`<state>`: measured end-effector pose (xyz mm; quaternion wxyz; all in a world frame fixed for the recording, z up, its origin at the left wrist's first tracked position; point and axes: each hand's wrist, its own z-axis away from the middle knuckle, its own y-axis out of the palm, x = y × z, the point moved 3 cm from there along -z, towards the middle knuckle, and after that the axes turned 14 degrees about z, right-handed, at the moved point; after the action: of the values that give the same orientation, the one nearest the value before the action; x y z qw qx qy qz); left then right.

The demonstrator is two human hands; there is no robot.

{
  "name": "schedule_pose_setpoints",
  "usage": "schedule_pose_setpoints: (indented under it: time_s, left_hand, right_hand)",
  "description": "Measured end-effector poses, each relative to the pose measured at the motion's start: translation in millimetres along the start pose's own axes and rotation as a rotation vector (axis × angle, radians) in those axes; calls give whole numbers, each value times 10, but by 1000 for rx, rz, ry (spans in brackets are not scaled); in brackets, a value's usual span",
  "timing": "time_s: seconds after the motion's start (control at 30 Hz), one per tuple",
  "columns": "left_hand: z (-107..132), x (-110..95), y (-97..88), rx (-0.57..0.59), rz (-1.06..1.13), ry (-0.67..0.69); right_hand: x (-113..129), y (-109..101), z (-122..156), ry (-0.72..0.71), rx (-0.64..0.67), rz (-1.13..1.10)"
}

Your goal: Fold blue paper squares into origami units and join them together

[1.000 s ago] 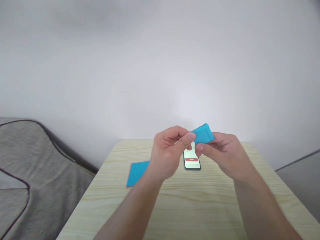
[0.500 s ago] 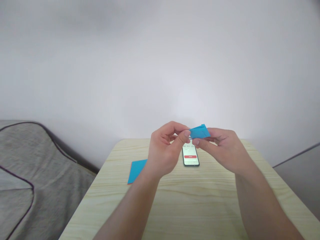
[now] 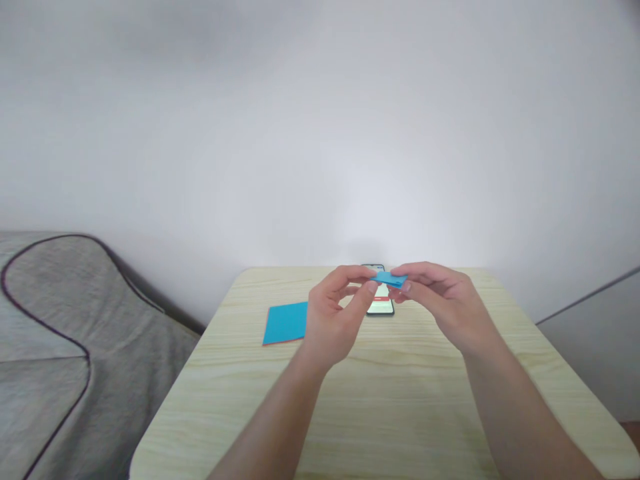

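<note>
Head view: pale wood-grain table (image 3: 400,413), with a white wall (image 3: 320,133) behind the phone (image 3: 381,309) and grey fabric (image 3: 125,353) well left of it. Partly hiding the phone, left hand (image 3: 335,317) and right hand (image 3: 450,307), nearly closed, pinch folded blue paper (image 3: 387,279); a blue sheet (image 3: 285,323) lies left of the phone.

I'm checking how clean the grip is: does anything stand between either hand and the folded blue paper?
Nothing visible does: the left hand and the right hand pinch the folded blue paper directly, from opposite ends. The phone behind it in view lies on the table, out of the way.
</note>
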<state>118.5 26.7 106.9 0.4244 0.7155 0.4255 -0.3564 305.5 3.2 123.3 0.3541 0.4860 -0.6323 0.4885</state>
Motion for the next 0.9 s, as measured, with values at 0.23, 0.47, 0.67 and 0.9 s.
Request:
schedule_pose_setpoints:
  time_s: [0.23, 0.47, 0.67, 0.9]
  left_hand:
    - [395, 348, -77, -5, 36, -186]
    - [670, 545, -156, 0, 1, -230]
    - [838, 551, -290, 85, -314, -163]
    - [979, 629, -335, 165, -513, -95]
  right_hand:
    - [-457, 113, 453, 164, 0, 20]
    - [-706, 257, 746, 270, -17, -22]
    - [-823, 345, 929, 254, 58, 46]
    - [-949, 394, 1089, 240, 186, 238]
